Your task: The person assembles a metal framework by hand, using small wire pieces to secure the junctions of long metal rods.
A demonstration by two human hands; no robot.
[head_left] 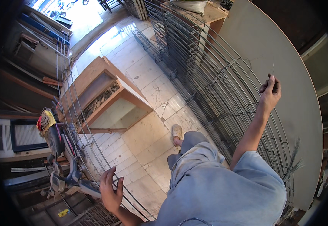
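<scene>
My right hand (pixel 271 92) is raised over the steel bar cage (pixel 218 77) on my right. Its thumb and fingers pinch a thin wire (pixel 273 68), whose fine end sticks up past the fingertips. At lower left, my left hand (pixel 111 191) has its fingers apart beside a set of long thin steel rods (pixel 92 141). One rod passes between its thumb and fingers; whether the palm touches it is hidden. A bundle of fine wires (pixel 294 164) hangs at the near end of the cage, by my right sleeve.
A wooden cabinet (pixel 133 92) lies on the tiled floor (pixel 152 141) ahead. A motorbike (pixel 64 165) stands at the left, beyond the rods. Behind the cage leans a large grey panel (pixel 301 113). A wooden table (pixel 199 17) holds a sack at the far end.
</scene>
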